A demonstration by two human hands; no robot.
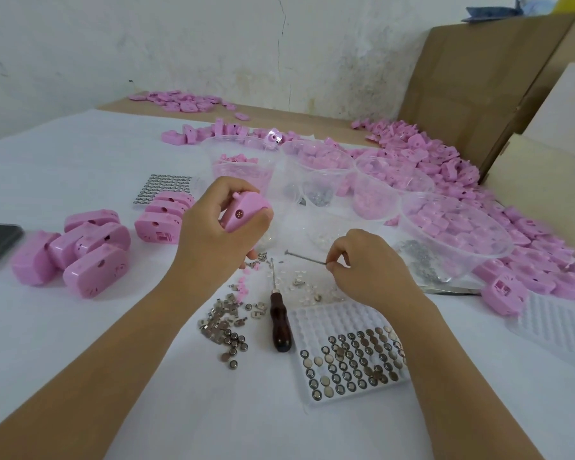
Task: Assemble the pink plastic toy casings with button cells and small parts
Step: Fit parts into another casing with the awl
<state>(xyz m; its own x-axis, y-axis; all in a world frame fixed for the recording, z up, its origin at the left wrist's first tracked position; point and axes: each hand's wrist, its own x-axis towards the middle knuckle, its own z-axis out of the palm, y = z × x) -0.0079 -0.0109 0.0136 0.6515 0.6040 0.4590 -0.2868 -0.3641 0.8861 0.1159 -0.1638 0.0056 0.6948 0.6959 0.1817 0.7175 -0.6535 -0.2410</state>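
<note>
Left hand (219, 224) grips pink casing (246, 210); right hand (365, 263) pinches nail (307, 257).

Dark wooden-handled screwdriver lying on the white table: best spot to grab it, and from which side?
Grip the dark brown wooden handle from above, at its near end pointing toward the person. It is the thickest part; the thin metal shaft lies flat, tip among small loose parts. The white plastic button-cell tray sits close on its right, so favour the left.

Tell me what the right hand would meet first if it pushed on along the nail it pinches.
Probably the left hand, which grips a pink casing just beyond the head of the nail; height is unclear, so the right hand might pass underneath.
</note>
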